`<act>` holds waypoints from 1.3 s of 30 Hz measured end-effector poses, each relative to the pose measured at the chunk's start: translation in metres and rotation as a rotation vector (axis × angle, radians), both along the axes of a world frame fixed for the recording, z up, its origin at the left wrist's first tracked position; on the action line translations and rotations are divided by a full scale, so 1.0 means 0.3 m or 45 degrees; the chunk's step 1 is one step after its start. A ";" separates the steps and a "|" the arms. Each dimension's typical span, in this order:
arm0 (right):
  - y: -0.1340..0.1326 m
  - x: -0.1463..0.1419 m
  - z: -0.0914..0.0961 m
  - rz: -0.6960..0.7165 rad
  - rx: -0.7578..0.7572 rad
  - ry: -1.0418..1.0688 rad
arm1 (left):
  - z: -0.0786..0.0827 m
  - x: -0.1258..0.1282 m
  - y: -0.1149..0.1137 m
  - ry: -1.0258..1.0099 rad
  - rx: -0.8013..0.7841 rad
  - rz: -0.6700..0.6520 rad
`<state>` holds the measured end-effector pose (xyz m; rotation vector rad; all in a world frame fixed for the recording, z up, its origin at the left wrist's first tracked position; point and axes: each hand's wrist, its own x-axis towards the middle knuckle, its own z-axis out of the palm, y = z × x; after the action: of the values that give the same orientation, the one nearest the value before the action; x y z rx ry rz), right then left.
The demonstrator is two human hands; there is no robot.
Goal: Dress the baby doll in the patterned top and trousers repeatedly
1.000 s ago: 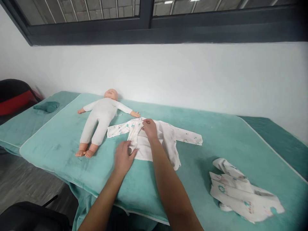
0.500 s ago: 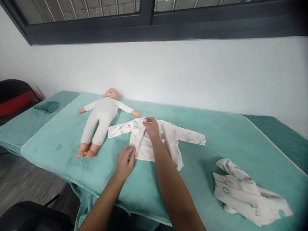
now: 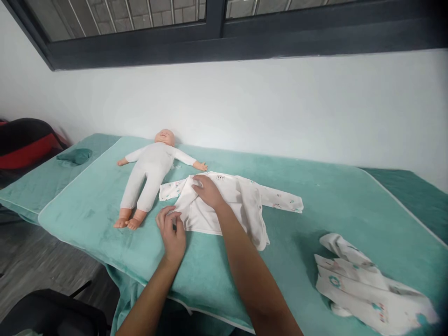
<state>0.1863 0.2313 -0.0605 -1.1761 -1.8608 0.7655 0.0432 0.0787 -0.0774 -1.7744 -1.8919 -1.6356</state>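
A white baby shirt (image 3: 241, 196) with a small coloured print lies spread with its front open and its sleeves out to both sides. My left hand (image 3: 171, 233) is at the lower left corner of the shirt's front panel, fingers curled on the cloth edge. Higher up, near the collar, my right hand (image 3: 209, 191) has thumb and fingers closed on the same panel, which is turned outward to the left. A baby doll (image 3: 154, 163) in a white bodysuit lies on its back to the left, one hand close to the shirt.
A crumpled printed baby garment (image 3: 371, 289) lies at the right front of the green padded bed (image 3: 287, 280). White wall and a dark window frame (image 3: 140, 46) rise behind it. A black chair (image 3: 52, 312) stands at the lower left, and a red and black seat (image 3: 28, 144) at the far left.
Both hands have moved left, and the shirt's left front panel is now folded further outward, showing its plain inside and the collar label. The doll and the crumpled garment stay in place.
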 end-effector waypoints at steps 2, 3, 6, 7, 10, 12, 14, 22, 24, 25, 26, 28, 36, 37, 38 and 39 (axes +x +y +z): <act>-0.005 -0.003 -0.007 0.051 0.029 -0.194 | 0.011 -0.037 0.026 -0.008 -0.032 -0.017; -0.007 -0.004 -0.009 0.060 0.025 -0.264 | 0.019 -0.062 0.045 0.022 -0.056 -0.030; -0.011 -0.006 -0.015 0.048 0.005 -0.371 | 0.038 -0.136 0.113 0.250 -0.183 -0.048; -0.012 -0.005 -0.016 0.048 -0.003 -0.383 | 0.041 -0.155 0.136 0.351 -0.233 -0.044; -0.015 -0.003 -0.018 0.067 -0.009 -0.404 | 0.032 -0.185 0.190 0.600 -0.359 -0.047; -0.018 -0.001 -0.016 0.079 -0.004 -0.414 | 0.017 -0.189 0.217 0.647 -0.415 -0.079; -0.020 0.001 -0.012 0.082 -0.002 -0.424 | 0.002 -0.190 0.240 0.617 -0.445 -0.094; -0.041 -0.013 0.008 0.107 0.016 -0.538 | 0.013 -0.186 0.236 0.526 -0.293 -0.156; -0.049 -0.026 0.002 0.104 0.059 -0.606 | 0.030 -0.174 0.209 0.590 -0.211 -0.295; -0.052 -0.033 -0.003 0.097 0.082 -0.633 | 0.037 -0.168 0.196 0.631 -0.196 -0.372; -0.052 -0.039 -0.007 0.095 0.102 -0.646 | 0.042 -0.163 0.185 0.675 -0.201 -0.436; -0.046 -0.044 -0.012 0.108 0.123 -0.612 | 0.045 -0.156 0.172 0.750 -0.245 -0.476; -0.022 0.061 0.016 -0.574 0.001 -0.393 | 0.021 -0.159 0.180 0.752 -0.288 -0.197; -0.024 0.072 0.015 -0.617 -0.032 -0.448 | 0.021 -0.159 0.181 0.739 -0.283 -0.187; -0.025 0.078 0.012 -0.610 -0.043 -0.508 | 0.021 -0.160 0.183 0.733 -0.281 -0.182; -0.026 0.079 0.007 -0.553 -0.026 -0.564 | 0.021 -0.160 0.185 0.731 -0.279 -0.181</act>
<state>0.2099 0.2237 -0.0584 -1.7952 -1.8337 0.2939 -0.0047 0.1340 -0.0712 -2.1960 -1.7411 -0.8217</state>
